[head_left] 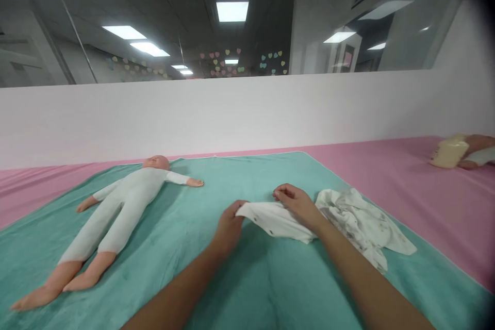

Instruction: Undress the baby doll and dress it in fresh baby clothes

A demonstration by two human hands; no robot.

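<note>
My left hand is closed on one end of a small white baby garment with dark snap buttons along its edge. The cloth stretches to the right, just above the teal blanket. Over its far part, my right hand is curled, thumb and fingers drawn together; whether cloth or anything else is between them I cannot make out. Right of that hand lies a crumpled white printed cloth. A baby doll in a white body suit rests on its back at the left, arms spread.
The teal blanket covers much of a pink-covered surface. At the far right stand a cream-coloured container and part of another doll. A white wall with a wide glass pane rises behind.
</note>
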